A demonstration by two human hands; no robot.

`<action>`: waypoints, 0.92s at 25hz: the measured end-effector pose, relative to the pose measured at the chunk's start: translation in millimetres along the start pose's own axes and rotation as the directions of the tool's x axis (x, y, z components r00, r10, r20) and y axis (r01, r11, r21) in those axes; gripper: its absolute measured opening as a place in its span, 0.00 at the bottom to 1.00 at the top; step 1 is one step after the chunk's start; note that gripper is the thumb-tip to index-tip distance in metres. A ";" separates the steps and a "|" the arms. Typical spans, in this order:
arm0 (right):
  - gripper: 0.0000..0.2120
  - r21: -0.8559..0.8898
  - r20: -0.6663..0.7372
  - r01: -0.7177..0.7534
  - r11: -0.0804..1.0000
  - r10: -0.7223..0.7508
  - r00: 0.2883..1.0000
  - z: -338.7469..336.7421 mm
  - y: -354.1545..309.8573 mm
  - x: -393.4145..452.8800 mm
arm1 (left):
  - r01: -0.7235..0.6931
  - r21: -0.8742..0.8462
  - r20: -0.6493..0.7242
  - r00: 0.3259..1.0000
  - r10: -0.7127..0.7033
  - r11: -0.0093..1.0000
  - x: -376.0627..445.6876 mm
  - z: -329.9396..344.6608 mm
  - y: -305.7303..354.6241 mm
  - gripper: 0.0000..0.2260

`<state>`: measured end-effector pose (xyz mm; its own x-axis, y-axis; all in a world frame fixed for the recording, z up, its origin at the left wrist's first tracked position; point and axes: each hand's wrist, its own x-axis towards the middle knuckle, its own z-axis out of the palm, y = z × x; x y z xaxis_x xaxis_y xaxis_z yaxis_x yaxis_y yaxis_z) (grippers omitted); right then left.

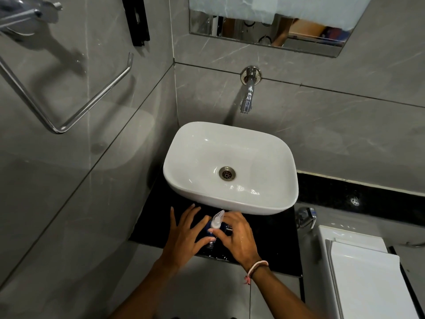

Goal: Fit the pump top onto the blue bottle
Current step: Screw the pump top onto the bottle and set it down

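Observation:
The blue bottle (pixel 228 226) stands on the black counter (pixel 271 238) just in front of the white basin, mostly hidden between my hands. The clear pump top (pixel 217 219) sits on the bottle's neck, its spout pointing up toward the basin. My left hand (pixel 186 233) cups the bottle's left side, thumb against it and the other fingers spread apart. My right hand (pixel 236 238) is wrapped around the right side, fingertips pinching the pump top's collar. How far the top is seated on the neck cannot be seen.
A white basin (pixel 230 199) rests on the counter behind the hands, under a chrome wall tap (pixel 248 95). A toilet lid (pixel 368 284) is at the lower right, a chrome towel bar (pixel 92 102) on the left wall, a mirror (pixel 264 31) above.

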<state>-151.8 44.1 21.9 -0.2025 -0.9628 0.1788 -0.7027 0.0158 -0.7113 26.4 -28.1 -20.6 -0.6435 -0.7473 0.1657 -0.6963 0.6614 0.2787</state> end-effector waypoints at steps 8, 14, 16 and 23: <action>0.14 0.037 0.183 0.069 0.997 -0.075 0.980 -3.5 8.1 -0.7 | 0.007 0.018 -0.013 1.000 -0.007 1.000 -12.8 -2.1 10.4 0.27; 0.16 -0.004 -0.051 -0.034 0.999 0.034 0.998 9.5 2.7 -5.0 | 0.044 0.029 0.045 0.998 -0.045 0.999 -10.0 -7.2 13.5 0.28; 0.16 0.022 -0.042 -0.033 0.999 0.034 0.999 8.2 -0.2 -3.5 | 0.053 0.028 0.049 0.997 -0.055 0.998 -10.0 -8.1 13.1 0.28; 0.12 -0.088 0.136 0.153 0.984 -0.140 0.981 -4.8 1.4 -5.8 | 0.065 0.035 0.052 0.996 -0.067 0.997 -13.6 -5.7 13.8 0.28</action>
<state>-154.9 51.0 23.0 -0.0075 -0.9832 0.1823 -0.7825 -0.1078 -0.6133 27.4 -9.2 -13.7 -0.6110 -0.7857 0.0970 -0.7475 0.6129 0.2559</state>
